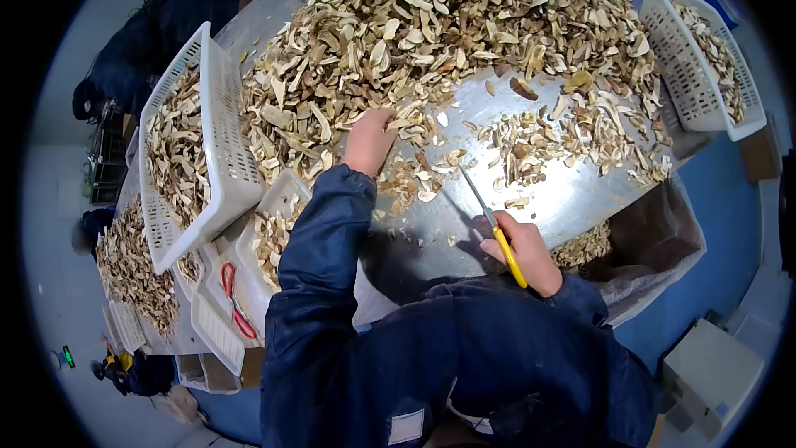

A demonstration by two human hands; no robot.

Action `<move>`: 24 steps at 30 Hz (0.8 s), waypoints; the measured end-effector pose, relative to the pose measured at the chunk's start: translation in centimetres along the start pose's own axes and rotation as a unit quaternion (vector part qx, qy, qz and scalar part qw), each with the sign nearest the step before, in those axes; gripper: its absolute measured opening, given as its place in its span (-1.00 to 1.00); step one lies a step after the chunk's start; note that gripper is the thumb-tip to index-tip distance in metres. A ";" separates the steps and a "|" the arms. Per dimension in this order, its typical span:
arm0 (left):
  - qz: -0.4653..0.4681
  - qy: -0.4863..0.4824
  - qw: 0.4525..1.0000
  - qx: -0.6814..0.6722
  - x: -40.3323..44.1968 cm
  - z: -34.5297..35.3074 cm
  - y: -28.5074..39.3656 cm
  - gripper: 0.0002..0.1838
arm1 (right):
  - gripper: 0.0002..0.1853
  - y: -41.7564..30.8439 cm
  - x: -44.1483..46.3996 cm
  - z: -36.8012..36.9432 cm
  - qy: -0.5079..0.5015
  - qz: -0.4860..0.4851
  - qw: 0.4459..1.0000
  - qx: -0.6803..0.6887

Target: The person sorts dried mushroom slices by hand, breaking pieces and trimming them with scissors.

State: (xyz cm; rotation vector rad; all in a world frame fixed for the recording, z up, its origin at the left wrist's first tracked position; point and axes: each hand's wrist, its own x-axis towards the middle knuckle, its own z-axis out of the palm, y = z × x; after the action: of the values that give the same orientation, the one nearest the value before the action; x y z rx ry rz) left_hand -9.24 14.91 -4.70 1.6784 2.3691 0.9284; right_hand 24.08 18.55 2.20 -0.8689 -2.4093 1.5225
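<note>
At the near edge of a big heap of dried mushroom slices, my left hand is closed, its fingers curled down among the pieces. Slices lie right against the fingertips, but what they grip is hidden. My right hand is wrapped round a slim pointed tool with a yellow handle. The tool's thin metal end points away from me over the steel table, with its tip near a loose slice. Between my hands lie small broken bits, and a looser spread of slices is to the right.
A white basket of slices stands left, beside a smaller tray and red-handled scissors. Another white basket is at the far right. A lined box sits below the table's right edge. Other people are at left.
</note>
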 end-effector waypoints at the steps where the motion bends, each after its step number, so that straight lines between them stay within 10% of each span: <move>1: 0.011 -0.014 0.999 0.036 0.1 0.1 0.3 -0.69 | -0.54 0.0 -0.1 0.0 0.004 -0.001 1.000 0.002; 5: -0.131 -0.040 0.977 -0.166 -1.1 -1.7 1.7 -0.71 | -0.55 0.7 0.1 -0.1 0.017 -0.010 1.000 -0.005; 9: -0.356 -0.037 0.583 -0.730 -2.6 -3.5 0.7 -0.89 | -0.56 1.1 0.5 0.0 0.024 -0.006 1.000 -0.004; 14: -0.339 -0.099 0.770 -0.530 -1.3 -1.5 1.6 -0.83 | -0.55 0.7 0.5 0.0 0.017 -0.010 1.000 0.001; 17: -0.040 0.006 0.998 -0.043 -0.3 0.9 2.8 -0.82 | -0.55 0.2 0.3 -0.3 0.013 0.006 1.000 0.001; 24: -0.106 -0.041 0.983 -0.143 -2.0 0.4 3.0 -0.77 | -0.56 0.8 0.3 -0.1 0.036 -0.004 0.999 -0.004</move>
State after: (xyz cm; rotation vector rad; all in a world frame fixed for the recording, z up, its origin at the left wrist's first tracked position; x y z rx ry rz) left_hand -5.82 13.92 -3.93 1.3057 2.1827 1.0751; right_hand 24.18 19.09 1.51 -0.8998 -2.3661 1.4539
